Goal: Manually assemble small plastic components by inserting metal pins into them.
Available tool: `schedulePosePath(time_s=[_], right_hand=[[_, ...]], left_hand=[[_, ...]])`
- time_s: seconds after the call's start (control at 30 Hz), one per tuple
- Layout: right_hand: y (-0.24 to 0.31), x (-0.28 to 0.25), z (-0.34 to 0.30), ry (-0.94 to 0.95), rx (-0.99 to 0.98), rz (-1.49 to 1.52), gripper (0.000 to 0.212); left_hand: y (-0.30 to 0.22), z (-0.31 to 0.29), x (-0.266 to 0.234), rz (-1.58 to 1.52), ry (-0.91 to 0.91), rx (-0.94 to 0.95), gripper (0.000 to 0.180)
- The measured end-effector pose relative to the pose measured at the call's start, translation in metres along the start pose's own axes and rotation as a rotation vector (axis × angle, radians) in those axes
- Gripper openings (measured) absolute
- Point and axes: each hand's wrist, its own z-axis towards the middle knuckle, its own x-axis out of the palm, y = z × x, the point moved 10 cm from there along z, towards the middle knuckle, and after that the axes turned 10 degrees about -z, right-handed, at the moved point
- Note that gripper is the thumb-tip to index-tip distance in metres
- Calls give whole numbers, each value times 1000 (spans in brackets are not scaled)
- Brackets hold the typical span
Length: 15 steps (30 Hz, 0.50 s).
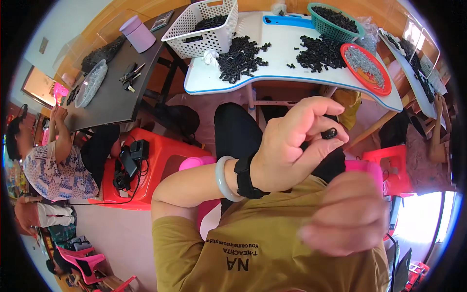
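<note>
My left hand (301,141), with a pale bangle and a black strap on its wrist, is raised over my lap. Its thumb and fingers pinch a small black cylindrical part (330,133), one end showing. Close below and to the right is my right hand (348,214), smeared by motion; whether anything is in its fingers cannot be made out. On the white table (277,54) in front lie two piles of similar small black parts, a left pile (238,61) and a right pile (318,54). A red plate (385,89) at the table's right holds small silvery pieces (362,62).
A white perforated basket (199,47) and a green basket (344,33), both with black parts, stand at the back around a blue tray (287,21). A dark table (114,92) and red stool (160,160) are left. Other people sit on both sides.
</note>
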Motion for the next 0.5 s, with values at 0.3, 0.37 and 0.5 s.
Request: schedulePosePath(time_s=[0.3, 0.37, 0.5], right_hand=[[31, 77, 22, 307, 20, 702, 39], [30, 77, 21, 329, 75, 857, 39], [30, 81, 21, 306, 133, 1019, 41]], left_hand=[[16, 2, -7, -219, -93, -163, 20], [24, 1, -11, -250, -128, -203, 16], [43, -1, -8, -269, -128, -267, 14]])
